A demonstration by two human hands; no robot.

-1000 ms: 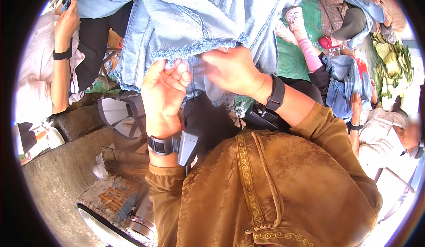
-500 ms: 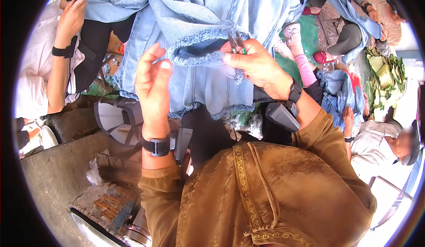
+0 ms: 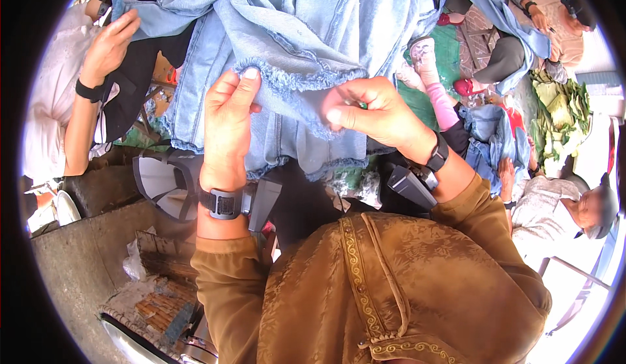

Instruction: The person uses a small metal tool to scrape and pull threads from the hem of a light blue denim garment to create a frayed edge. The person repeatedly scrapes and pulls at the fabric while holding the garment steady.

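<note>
Light blue denim garments with frayed hems [image 3: 280, 96] lie spread over my lap and hang in front of me. My left hand [image 3: 229, 106] is closed, thumb and fingers pinching the left end of one frayed hem. At the right end of that hem, my right hand [image 3: 375, 109] is closed, its fingertips smeared by motion beside the cloth. Only a bit of green shows within its curled fingers, where small scissors were visible half a second ago; the blades are hidden now. Whether these fingertips grip the hem too, I cannot tell.
A person's hand [image 3: 114, 41] holds denim at the left. On the right, other people sit with denim pieces [image 3: 489, 129] near a heap of green leaves [image 3: 561, 116]. A grey concrete ledge [image 3: 78, 259] stands at lower left, beside a black-and-white fan-shaped object [image 3: 166, 181].
My left hand, open beside the hem before, now pinches it. The hem opening has flattened and stretched between my hands. My right hand has turned, and the scissor blades no longer show.
</note>
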